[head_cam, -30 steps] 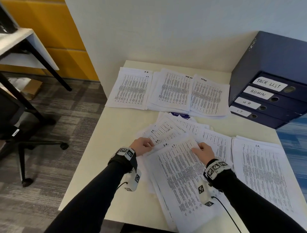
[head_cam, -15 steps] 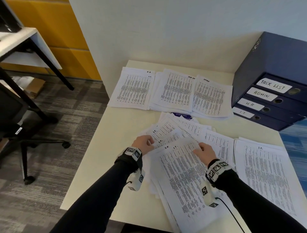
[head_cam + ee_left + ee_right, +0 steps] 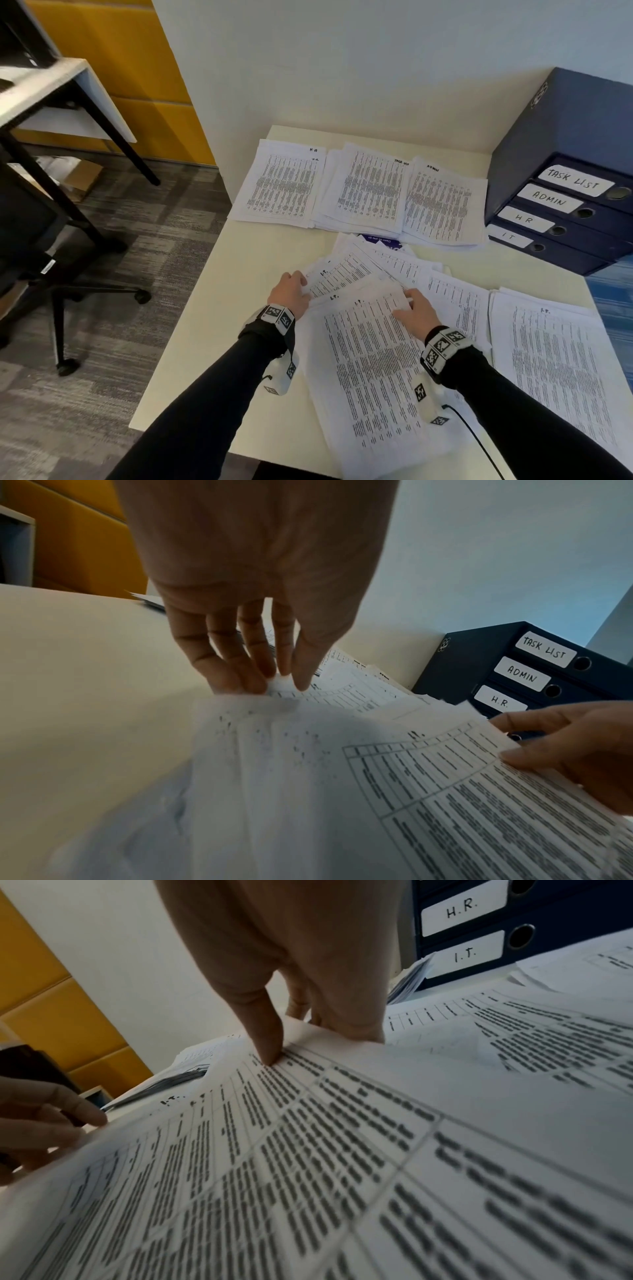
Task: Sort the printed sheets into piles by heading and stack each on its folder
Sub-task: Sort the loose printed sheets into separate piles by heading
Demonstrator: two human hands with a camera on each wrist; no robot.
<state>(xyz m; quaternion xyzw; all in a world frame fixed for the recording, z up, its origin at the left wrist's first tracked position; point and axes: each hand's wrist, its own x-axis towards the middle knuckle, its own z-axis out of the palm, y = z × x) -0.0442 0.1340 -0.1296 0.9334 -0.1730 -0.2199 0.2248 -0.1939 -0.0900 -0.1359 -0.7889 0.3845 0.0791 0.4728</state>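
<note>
A loose heap of printed sheets (image 3: 394, 270) lies mid-table, topped by a sheet headed I.T. (image 3: 370, 359). My left hand (image 3: 303, 282) pinches a sheet corner at the heap's left edge, thumb against fingers (image 3: 286, 681). My right hand (image 3: 406, 301) grips the top edge of the I.T. sheet (image 3: 342, 1150), thumb on top, fingers curled behind it. At the back lie sorted piles headed HR (image 3: 281, 185), Task List (image 3: 370, 188) and Admin (image 3: 442, 202). An I.T. pile (image 3: 555, 359) lies to the right. Blue folders (image 3: 565, 144) labelled TASK LIST, ADMIN, HR and IT are stacked at the back right.
The cream table (image 3: 212, 342) ends just left of my left arm and meets a white wall behind. A black office chair (image 3: 51, 274) and another desk (image 3: 51, 89) stand on the floor to the left. A blue leaflet (image 3: 380, 240) peeks from under the heap.
Both hands stay at the same places on the heap and keep their hold. Only the head view has shifted slightly.
</note>
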